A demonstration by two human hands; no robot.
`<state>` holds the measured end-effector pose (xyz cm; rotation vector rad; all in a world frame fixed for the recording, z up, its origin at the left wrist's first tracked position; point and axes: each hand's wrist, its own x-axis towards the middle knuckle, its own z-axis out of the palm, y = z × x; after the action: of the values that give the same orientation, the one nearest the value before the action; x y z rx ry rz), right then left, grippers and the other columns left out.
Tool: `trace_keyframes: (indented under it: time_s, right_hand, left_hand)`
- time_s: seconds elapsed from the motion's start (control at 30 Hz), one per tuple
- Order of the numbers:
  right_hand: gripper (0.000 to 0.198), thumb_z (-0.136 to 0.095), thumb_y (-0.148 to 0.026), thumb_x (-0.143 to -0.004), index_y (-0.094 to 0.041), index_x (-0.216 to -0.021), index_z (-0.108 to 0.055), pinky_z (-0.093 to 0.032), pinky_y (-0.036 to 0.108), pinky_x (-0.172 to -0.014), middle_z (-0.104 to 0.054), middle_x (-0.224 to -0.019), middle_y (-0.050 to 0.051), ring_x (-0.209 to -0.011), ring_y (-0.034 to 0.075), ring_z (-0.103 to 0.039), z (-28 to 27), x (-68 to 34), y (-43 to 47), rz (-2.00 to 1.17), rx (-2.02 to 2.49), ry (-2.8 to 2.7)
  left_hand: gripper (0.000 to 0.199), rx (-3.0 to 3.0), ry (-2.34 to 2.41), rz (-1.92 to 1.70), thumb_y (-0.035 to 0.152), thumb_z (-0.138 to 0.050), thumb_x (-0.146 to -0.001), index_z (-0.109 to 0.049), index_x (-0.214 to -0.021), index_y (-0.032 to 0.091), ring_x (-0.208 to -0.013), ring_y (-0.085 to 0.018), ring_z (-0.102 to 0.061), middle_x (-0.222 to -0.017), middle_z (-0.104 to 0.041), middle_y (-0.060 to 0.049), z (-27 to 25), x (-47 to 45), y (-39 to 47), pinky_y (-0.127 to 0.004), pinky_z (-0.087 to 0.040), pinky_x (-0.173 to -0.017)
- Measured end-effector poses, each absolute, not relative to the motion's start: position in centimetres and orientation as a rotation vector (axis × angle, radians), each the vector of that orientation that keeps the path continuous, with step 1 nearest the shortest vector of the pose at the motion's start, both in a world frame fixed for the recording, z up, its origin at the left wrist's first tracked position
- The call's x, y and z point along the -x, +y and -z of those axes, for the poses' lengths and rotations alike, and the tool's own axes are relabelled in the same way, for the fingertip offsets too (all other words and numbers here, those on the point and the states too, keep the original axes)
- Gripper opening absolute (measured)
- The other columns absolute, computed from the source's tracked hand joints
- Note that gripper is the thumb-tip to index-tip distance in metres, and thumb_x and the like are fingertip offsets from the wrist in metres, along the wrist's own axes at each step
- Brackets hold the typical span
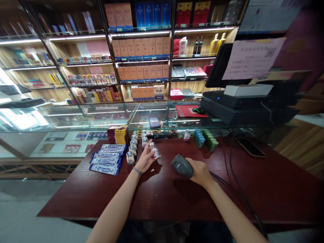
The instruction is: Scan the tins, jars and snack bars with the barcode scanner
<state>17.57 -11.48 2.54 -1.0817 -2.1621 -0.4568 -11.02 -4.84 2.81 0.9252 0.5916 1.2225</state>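
Held at its side in my left grip (145, 162), a small silver-lidded bottle (155, 152) was apparently clear of the bench (162, 197), probably so its label stayed exposed. My right grip (199, 172) was wrapped round the handle end of a barcode scanner (181, 166), its head turned toward the bottle but apart from it. Similar bottles (132, 150) stood in rows to the left, seemingly for tidiness; blue-and-white packets (105, 159) lay flat beside them, likely too limp to stand.
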Motion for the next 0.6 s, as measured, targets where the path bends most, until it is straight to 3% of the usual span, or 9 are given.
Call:
trace_keyframes:
  time_s: [0.1,0.3,0.6]
  right_hand:
    - [0.036,-0.052,-0.026,-0.079,-0.014,-0.113,-0.055,-0.048,0.029,-0.059,-0.072,-0.078,0.006,-0.065,0.021,-0.069,-2.7,-17.9,-11.4,0.430,1.126,-2.120]
    - [0.035,-0.057,-0.035,-0.082,-0.015,-0.111,-0.057,-0.049,0.029,-0.060,-0.071,-0.076,0.005,-0.063,0.021,-0.069,-2.4,-19.0,-11.0,0.452,1.227,-1.937]
    - [0.033,-0.058,-0.035,-0.081,-0.016,-0.107,-0.057,-0.050,0.029,-0.058,-0.069,-0.070,0.005,-0.060,0.022,-0.068,-3.0,-22.0,-10.8,0.577,1.360,-1.615]
  left_hand:
    - [0.064,-0.968,0.639,-1.212,0.034,-0.078,-0.075,-0.048,-0.132,0.038,-0.092,-0.013,-0.059,-0.109,-0.056,0.000,-2.6,10.9,-4.7,-0.044,-0.055,-0.091]
    - [0.065,-1.170,0.874,-1.344,0.033,-0.079,-0.069,-0.047,-0.125,0.027,-0.082,-0.012,-0.059,-0.099,-0.058,0.000,-1.3,9.7,-4.0,-0.028,-0.053,-0.078]
    - [0.053,-1.681,1.143,-1.504,0.022,-0.079,-0.066,-0.056,-0.114,0.019,-0.099,-0.020,-0.058,-0.112,-0.058,-0.007,-1.9,4.4,-1.7,-0.038,-0.046,-0.093]
